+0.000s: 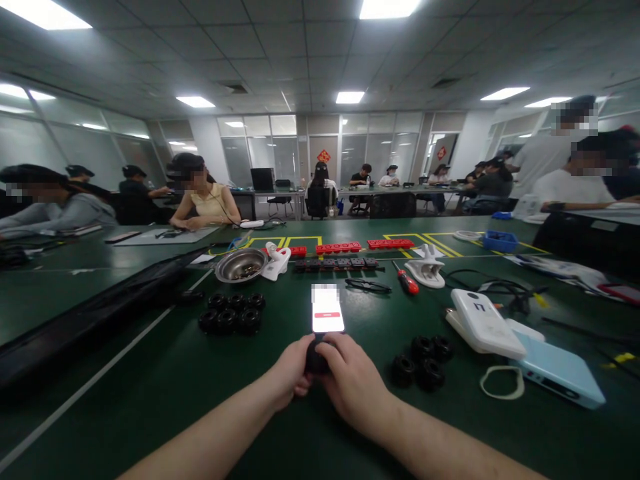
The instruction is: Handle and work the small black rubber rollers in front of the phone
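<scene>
My left hand [291, 370] and my right hand [354, 377] meet at the near middle of the table. Their fingers close together round a small black rounded part [315, 360], mostly covered, so its exact kind is unclear. Right behind it lies a phone [327, 319] with a lit white screen and a red button. Black wheel-like parts [230, 313] sit in rows to the left of my hands. A smaller cluster of similar black parts [425, 365] is at the right.
Farther back are a metal bowl [241, 267] with small pieces, black block strips [337, 265], red trays [338, 247], glasses [369, 286] and a red screwdriver [409, 283]. White and light-blue power banks [557, 367] lie at right. A long black bag [95, 310] stretches along the left.
</scene>
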Demonstrator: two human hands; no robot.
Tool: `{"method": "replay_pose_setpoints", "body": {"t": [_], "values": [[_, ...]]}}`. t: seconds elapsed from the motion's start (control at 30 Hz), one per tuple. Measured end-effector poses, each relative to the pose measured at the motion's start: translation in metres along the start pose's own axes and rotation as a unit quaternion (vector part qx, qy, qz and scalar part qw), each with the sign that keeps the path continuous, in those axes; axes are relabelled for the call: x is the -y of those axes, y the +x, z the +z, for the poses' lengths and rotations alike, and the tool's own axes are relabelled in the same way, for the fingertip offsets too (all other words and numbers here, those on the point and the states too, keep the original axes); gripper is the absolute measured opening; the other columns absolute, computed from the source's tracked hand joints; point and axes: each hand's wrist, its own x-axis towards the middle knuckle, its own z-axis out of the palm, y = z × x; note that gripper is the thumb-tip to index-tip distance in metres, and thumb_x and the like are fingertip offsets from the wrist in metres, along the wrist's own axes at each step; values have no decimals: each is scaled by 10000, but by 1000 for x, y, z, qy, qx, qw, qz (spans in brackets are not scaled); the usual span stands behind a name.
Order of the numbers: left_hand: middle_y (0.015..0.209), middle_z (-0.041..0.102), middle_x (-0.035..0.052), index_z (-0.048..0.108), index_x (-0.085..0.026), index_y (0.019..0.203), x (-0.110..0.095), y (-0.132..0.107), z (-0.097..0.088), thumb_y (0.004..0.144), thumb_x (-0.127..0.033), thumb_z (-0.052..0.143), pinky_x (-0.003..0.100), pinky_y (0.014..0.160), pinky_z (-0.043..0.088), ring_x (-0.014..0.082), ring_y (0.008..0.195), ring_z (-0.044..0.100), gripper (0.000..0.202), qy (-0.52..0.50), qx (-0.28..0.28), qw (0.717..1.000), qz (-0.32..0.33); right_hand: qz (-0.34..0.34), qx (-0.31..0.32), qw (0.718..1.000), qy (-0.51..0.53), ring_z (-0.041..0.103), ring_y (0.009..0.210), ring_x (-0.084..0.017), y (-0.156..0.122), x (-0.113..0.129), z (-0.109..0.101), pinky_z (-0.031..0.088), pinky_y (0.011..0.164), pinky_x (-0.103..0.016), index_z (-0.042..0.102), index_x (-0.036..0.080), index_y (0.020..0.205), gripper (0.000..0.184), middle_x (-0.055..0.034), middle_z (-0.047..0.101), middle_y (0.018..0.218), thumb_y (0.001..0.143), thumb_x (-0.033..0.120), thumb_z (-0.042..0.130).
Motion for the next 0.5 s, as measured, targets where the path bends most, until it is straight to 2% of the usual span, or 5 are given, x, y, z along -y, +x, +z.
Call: {"method": "replay_pose_setpoints", "body": {"t": [0.07,0.17,0.27,0.37,0.5], "values": [[463,385,-46,462,-167,731,2,1,1,802,-495,228,219,376,250,105,364,333,409,-22,-13,1000,17,57,-23,998,-2,485,979,-258,2,1,-1,407,830,-405,469,173,1084,437,-126,495,1124,682,236,628],[610,497,-1,490,-179,771,5,-4,-2,808,-495,283,240,478,351,141,527,472,380,1,-37,982,183,219,28,968,115,573,687,-191,6,-4,2,461,614,-326,478,156,1018,332,-64,594,790,799,405,482],[664,526,4,518,-192,790,6,-8,-5,819,-462,336,247,548,370,152,608,494,327,84,-21,950,298,276,90,938,190,524,475,-138,7,-11,5,420,466,-259,521,148,843,337,-3,534,562,881,401,302],[565,482,-20,486,-190,725,6,-1,-4,796,-482,346,224,449,331,124,484,450,332,30,-17,983,179,155,56,980,112,563,754,-179,3,-13,4,449,671,-302,535,165,935,181,-59,591,848,795,274,503],[374,334,-83,437,-186,737,9,11,0,776,-551,249,195,325,211,82,291,269,412,-43,-9,999,31,19,8,999,-33,449,1036,-249,1,-12,0,358,886,-398,456,185,1154,493,-110,486,1147,685,183,606]]}}
